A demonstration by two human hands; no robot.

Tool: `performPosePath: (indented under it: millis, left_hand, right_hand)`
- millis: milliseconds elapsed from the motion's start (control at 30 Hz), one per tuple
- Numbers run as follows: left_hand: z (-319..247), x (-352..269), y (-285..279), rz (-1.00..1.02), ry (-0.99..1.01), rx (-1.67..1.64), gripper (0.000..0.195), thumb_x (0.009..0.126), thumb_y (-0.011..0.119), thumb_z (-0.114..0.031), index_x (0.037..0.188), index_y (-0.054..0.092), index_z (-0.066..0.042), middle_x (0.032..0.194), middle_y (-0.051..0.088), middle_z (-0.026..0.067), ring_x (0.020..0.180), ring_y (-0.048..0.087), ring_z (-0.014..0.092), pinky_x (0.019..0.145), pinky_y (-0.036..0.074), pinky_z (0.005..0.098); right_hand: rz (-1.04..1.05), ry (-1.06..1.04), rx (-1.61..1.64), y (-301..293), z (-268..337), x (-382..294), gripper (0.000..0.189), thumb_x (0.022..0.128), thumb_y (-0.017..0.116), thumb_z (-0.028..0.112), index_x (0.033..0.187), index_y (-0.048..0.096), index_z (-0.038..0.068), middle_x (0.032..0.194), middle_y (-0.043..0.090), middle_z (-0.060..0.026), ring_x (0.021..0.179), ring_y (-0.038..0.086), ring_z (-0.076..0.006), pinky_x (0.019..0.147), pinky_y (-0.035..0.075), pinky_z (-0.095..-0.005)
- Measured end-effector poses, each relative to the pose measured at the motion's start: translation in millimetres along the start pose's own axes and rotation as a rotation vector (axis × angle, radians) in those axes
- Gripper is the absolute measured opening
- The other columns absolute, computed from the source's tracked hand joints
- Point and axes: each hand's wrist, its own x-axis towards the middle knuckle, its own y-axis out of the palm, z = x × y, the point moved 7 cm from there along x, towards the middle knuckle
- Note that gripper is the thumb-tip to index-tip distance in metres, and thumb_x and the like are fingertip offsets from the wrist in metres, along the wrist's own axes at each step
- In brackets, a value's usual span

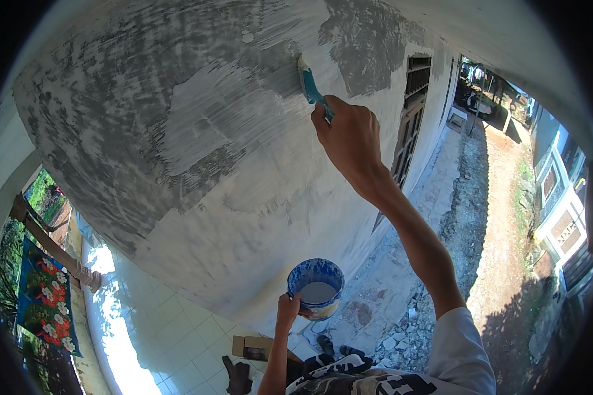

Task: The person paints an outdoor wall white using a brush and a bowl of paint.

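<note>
My right hand grips a paintbrush by its teal handle, with the bristle end against a rough grey wall partly covered in whitish paint. Fresh-looking streaks lie to the left of the bristles. Lower down, my left hand holds a small blue bucket by its side near the rim. Inside is pale liquid paint, and the bucket's inner wall is spattered with white.
A barred window is set in the wall at right. Below are a cardboard box on floor tiles, rubble and a rough concrete strip. A floral cloth hangs at left beside a wooden post.
</note>
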Motion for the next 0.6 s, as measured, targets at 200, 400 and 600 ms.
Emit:
performPosePath:
  millis: [200,400,600]
  left_hand:
    - [-8,-7,-6,-0.020,0.008,0.029,0.033,0.083,0.057,-0.021,0.095,0.065,0.009,0.092,0.069,0.0254,0.086,0.069,0.036,0.077,0.051,0.0436]
    - [5,5,-2,-0.030,0.040,0.018,0.034,0.084,0.057,-0.022,0.095,0.064,0.009,0.093,0.069,0.0254,0.086,0.068,0.037,0.077,0.050,0.0444]
    - [32,12,-8,-0.008,-0.024,-0.037,0.033,0.083,0.058,-0.020,0.096,0.064,0.010,0.093,0.068,0.0262,0.086,0.067,0.038,0.077,0.050,0.0446]
  right_hand:
    - [0.000,0.092,0.331,-19,-3,-22,0.021,0.092,0.061,0.014,0.094,0.069,-0.005,0.047,0.050,-0.0079,0.039,0.044,-0.0118,0.041,0.035,-0.0316]
    - [-0.005,0.754,0.928,-3,-122,-63,0.026,0.088,0.065,0.015,0.100,0.070,-0.006,0.055,0.045,0.0031,0.042,0.033,-0.0033,0.039,0.025,-0.0235]
    - [0.049,1.057,0.893,37,-170,-168,0.022,0.087,0.065,0.016,0.090,0.069,-0.005,0.056,0.045,0.0014,0.039,0.030,-0.0028,0.036,0.021,-0.0231]
